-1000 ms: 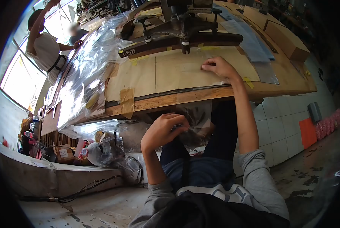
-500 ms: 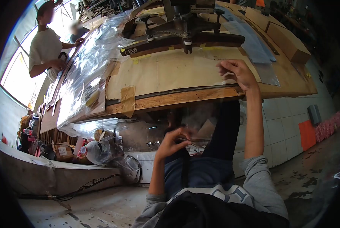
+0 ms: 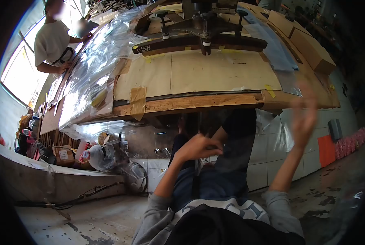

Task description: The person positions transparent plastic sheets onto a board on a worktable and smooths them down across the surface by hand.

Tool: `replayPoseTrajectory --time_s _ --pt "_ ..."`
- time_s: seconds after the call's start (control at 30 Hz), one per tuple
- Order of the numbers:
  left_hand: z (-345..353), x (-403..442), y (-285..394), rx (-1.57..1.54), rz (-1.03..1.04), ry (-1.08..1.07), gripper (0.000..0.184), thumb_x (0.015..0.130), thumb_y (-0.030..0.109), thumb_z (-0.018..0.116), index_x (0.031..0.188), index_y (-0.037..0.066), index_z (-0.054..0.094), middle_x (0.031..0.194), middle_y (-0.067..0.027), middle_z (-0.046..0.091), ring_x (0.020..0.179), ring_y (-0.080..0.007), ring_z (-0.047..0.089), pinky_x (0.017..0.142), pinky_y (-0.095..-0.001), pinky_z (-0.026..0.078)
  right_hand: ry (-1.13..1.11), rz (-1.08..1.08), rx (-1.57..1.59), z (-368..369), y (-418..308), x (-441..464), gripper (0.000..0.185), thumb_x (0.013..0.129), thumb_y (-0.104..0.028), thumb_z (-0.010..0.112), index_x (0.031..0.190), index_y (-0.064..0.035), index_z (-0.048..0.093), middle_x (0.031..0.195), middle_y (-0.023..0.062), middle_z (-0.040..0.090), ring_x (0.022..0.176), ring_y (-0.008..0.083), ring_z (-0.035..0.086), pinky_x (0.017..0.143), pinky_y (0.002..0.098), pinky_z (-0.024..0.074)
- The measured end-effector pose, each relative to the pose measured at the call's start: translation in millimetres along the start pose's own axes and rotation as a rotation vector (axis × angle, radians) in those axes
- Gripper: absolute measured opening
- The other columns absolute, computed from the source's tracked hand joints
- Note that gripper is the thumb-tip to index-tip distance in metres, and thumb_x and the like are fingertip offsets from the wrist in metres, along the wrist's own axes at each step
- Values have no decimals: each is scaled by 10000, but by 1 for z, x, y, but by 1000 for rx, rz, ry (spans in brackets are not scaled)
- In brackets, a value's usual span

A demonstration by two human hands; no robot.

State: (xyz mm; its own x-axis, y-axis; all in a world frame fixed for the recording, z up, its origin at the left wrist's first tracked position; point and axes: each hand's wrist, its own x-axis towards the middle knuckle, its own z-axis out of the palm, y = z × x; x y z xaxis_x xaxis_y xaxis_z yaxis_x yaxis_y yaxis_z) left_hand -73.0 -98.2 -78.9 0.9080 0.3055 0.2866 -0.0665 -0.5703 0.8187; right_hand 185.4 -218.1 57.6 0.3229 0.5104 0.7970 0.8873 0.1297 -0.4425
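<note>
My left hand (image 3: pixel 199 148) is above my lap, below the table edge. Its fingers are curled against the thumb; what they hold, if anything, I cannot make out. My right hand (image 3: pixel 305 116) is raised off the right front corner of the table, smeared by motion, its fingers pointing up. Whether it holds anything does not show. In front of me is the worktable (image 3: pixel 199 101) with a wooden front edge. On it lies a tan sheet (image 3: pixel 207 75), under a dark clamp-like press bar (image 3: pixel 203 43) with a metal bracket.
Clear plastic sheeting (image 3: pixel 103 61) covers the table's left side. Bluish plastic sheets (image 3: pixel 272 51) and a cardboard box (image 3: pixel 313 51) lie on the right. A person (image 3: pixel 54 43) stands at the far left, hands at the table edge. Bottles and bags (image 3: pixel 103 157) sit below left.
My right hand has moved from above the tan sheet outward to the right, past the table corner. My left hand has shifted slightly right. The person at left has lowered a hand to the table edge.
</note>
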Motion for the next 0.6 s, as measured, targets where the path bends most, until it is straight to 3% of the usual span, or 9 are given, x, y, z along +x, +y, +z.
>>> replayPoseTrajectory --time_s 0.07,0.13,0.23,0.3,0.37,0.43,0.5,0.57,0.6 --pt "-14 24 48 116 78 -84 205 808 233 709 891 49 674 672 -107 646 569 -266 632 557 -348 481 -590 -20 393 24 -47 -25 483 832 -367 677 1159 -23 584 1031 126 659 1032 242 583 914 376 428" --pt "-19 36 60 107 151 -106 317 767 291 748 926 49 618 582 -107 586 535 -268 615 495 -384 435 -956 -191 277 36 -37 -44 442 784 -397 721 986 -7 663 946 95 686 916 197 614 763 319 478" --pt "-48 35 84 41 4 -308 354 743 331 762 923 92 573 595 -79 617 583 -277 637 518 -350 461 -1160 337 470 12 -30 -32 422 769 -435 730 753 -19 659 649 36 650 642 126 615 594 269 479" --pt "-63 23 63 4 0 -443 481 701 410 794 975 92 559 589 -47 599 553 -174 629 495 -300 436 -918 260 681 -13 -8 -30 426 813 -407 707 620 -48 587 536 -3 578 423 62 500 425 229 408" --pt "-93 15 53 3 -23 -582 505 693 420 800 1016 102 576 618 -27 613 559 -140 625 508 -283 446 -694 235 784 -48 32 -37 399 835 -364 694 639 -43 561 532 8 555 419 64 492 382 211 353" --pt "-129 6 48 69 -154 -642 531 691 422 801 1072 122 586 634 -10 624 596 -123 634 528 -272 461 -473 286 953 -84 74 -52 402 896 -350 631 652 -63 489 445 -15 458 337 44 394 316 199 308" --pt "-168 1 50 186 -218 -569 445 719 372 791 1047 127 616 669 -1 645 633 -107 638 567 -268 474 -310 275 1106 -118 124 -78 412 892 -388 615 696 -52 480 416 -30 408 324 47 378 285 206 289" --pt "-206 5 72 233 -264 -455 315 734 259 784 925 57 636 747 -30 659 684 -137 643 635 -282 493 -342 476 1455 -153 156 -109 415 887 -386 617 680 -53 481 414 -25 415 325 50 391 273 215 285" --pt "-222 10 87 347 -318 -376 247 754 223 762 890 54 644 761 -26 659 699 -137 640 662 -285 494 -366 454 1388 -154 157 -118 414 885 -378 623 671 -54 481 430 -15 435 323 56 398 269 220 285"
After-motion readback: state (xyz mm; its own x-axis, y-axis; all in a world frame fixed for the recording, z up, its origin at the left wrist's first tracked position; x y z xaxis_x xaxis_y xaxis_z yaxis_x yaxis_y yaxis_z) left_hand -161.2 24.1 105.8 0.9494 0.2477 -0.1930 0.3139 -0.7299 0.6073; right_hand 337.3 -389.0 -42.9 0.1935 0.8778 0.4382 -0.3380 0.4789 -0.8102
